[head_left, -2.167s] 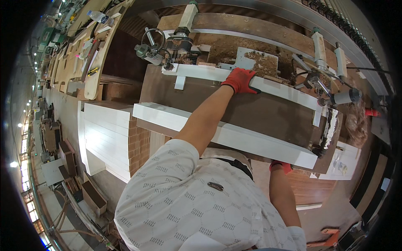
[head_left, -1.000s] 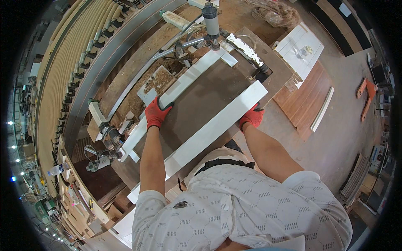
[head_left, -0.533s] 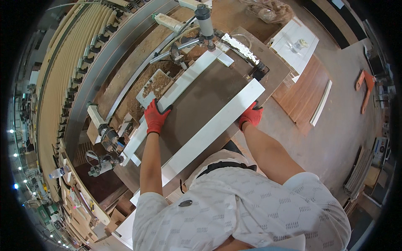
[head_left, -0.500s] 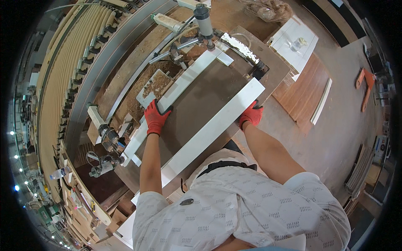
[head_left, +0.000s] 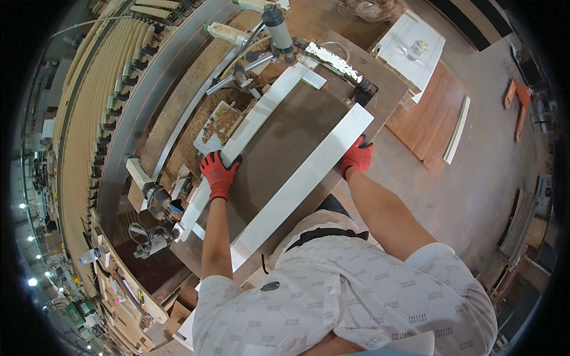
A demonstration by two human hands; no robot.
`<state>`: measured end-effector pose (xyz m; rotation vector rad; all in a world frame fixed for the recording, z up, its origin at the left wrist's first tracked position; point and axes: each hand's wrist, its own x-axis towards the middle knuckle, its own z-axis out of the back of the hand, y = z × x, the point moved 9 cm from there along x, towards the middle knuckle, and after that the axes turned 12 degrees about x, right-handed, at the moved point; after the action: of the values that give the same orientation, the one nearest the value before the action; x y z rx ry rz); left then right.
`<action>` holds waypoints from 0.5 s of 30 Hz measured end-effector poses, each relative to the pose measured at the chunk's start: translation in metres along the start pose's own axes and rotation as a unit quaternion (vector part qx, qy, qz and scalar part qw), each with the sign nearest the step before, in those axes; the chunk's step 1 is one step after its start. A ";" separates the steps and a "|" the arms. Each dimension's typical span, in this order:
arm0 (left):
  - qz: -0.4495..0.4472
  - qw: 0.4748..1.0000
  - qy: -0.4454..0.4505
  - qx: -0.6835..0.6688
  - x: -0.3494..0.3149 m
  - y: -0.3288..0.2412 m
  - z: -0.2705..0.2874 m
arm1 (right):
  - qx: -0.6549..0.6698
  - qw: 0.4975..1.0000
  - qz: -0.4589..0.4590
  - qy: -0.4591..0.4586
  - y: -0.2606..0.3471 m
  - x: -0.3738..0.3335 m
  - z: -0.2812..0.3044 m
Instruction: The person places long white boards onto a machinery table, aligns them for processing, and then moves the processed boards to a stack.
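Observation:
Two long white boards lie roughly parallel on a brown worktop (head_left: 270,151). My left hand (head_left: 219,173), in a red glove, straddles the far white board (head_left: 261,115), thumb on its near side and fingers across it. A short white crosspiece (head_left: 313,79) meets that board's far end. Along the worktop's near side runs the wider near white board (head_left: 303,184). My right hand (head_left: 357,156), also red-gloved, is curled against this board's outer edge close to its right end; part of its fingers is hidden.
A grey cylinder clamp (head_left: 276,26) stands over the far board's upper end, another clamp (head_left: 157,243) at its lower end. Sawdust covers the machine bed (head_left: 219,124). At right are a white panel (head_left: 415,53), a brown board (head_left: 430,113) and an orange pallet jack (head_left: 518,107).
The view has shifted slightly. My left hand's fingers now spread further over the far board. My right hand stays at the near board's edge.

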<state>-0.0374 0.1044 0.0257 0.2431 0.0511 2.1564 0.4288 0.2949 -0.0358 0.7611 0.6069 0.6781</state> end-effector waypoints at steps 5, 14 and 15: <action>-0.030 0.999 -0.021 0.009 -0.006 0.011 0.012 | -0.011 1.000 0.009 0.009 -0.005 0.004 -0.007; -0.114 0.992 0.001 -0.049 -0.063 -0.033 0.058 | -0.051 0.998 0.027 -0.008 -0.002 0.004 0.000; -0.115 0.992 0.009 -0.057 -0.065 -0.035 0.061 | -0.042 0.999 0.019 -0.001 -0.001 0.003 -0.001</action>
<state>0.0386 0.0668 0.0706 0.1437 -0.0318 1.9251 0.4305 0.2967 -0.0377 0.6965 0.5603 0.7337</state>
